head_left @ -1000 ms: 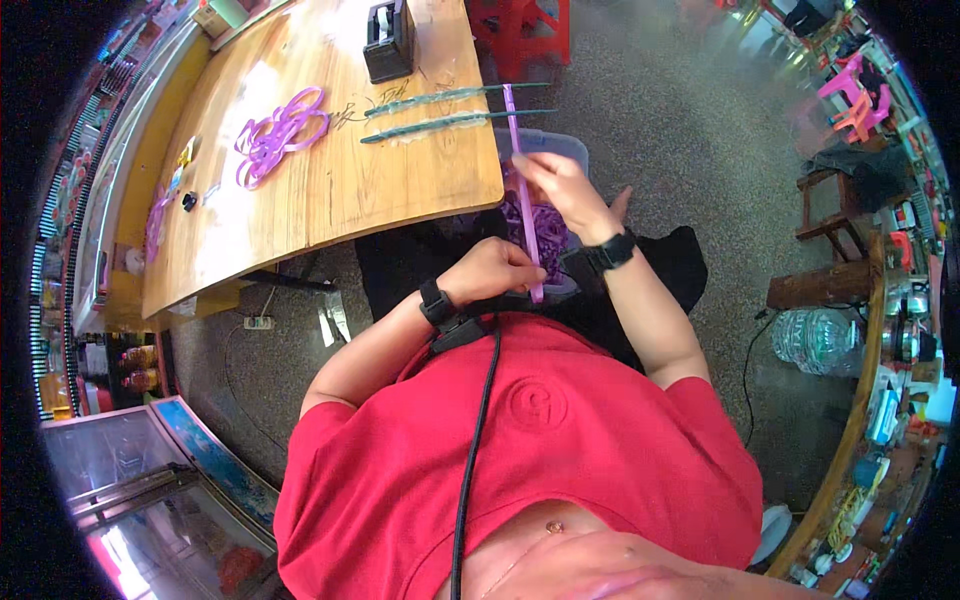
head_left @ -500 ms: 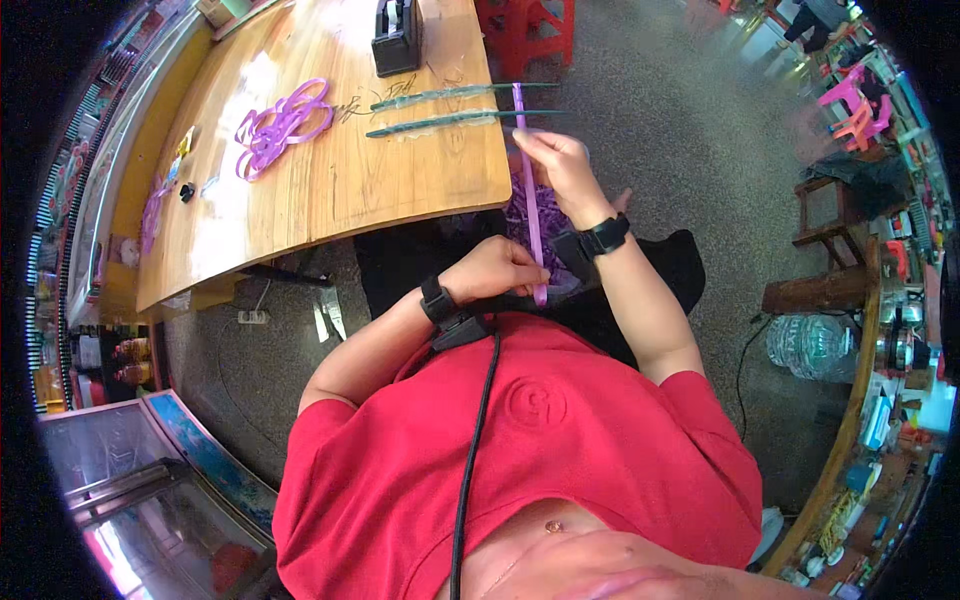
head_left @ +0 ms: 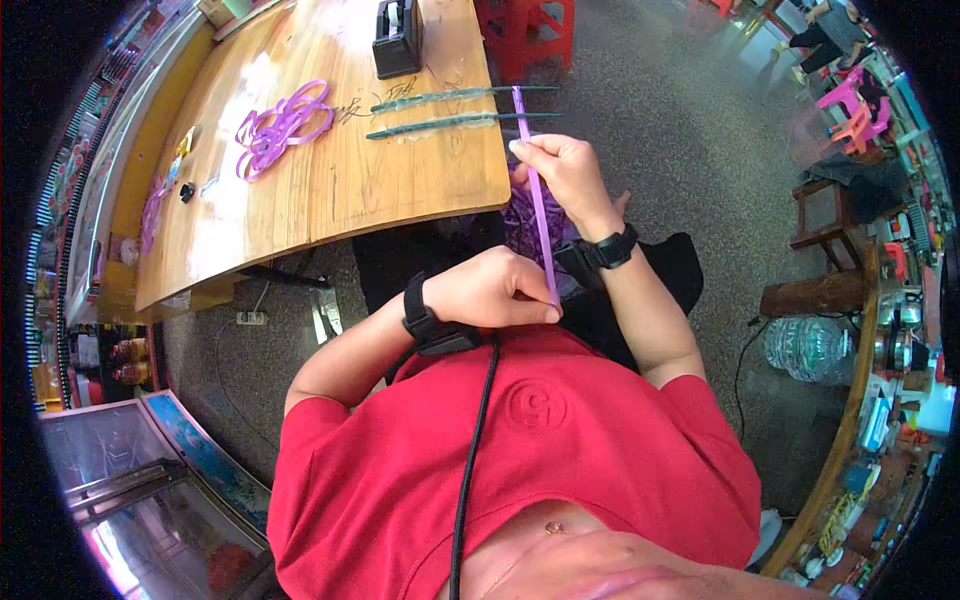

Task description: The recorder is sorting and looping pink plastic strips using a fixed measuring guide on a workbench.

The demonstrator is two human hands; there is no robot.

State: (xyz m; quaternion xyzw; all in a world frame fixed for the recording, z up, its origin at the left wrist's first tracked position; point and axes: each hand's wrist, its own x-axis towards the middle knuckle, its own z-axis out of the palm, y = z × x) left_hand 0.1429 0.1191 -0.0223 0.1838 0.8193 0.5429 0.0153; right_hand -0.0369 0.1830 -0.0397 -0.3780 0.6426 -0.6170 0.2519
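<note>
A purple ribbon (head_left: 541, 212) runs taut from two thin green sticks down toward my body. My left hand (head_left: 497, 288), closed, pinches its near end just above my shirt. Higher up, my right hand (head_left: 563, 172) grips the same ribbon between thumb and fingers, a little below the sticks. The far green stick (head_left: 455, 95) and the near green stick (head_left: 445, 125) lie side by side on the table, their right ends jutting past its edge. Clear tape seems to cover their middles. The ribbon's far end crosses both sticks beyond the edge.
On the wooden table (head_left: 360, 190) lie a loose purple ribbon bundle (head_left: 283, 125) and a black tape dispenser (head_left: 397, 38). A red stool (head_left: 530, 40) stands behind. Purple strips (head_left: 522, 222) sit under my right hand. A large clear bottle (head_left: 808, 345) is at right.
My left hand has moved slightly nearer my body and to the right, bringing the ribbon's near end along. My right hand has shifted slightly down along the ribbon.
</note>
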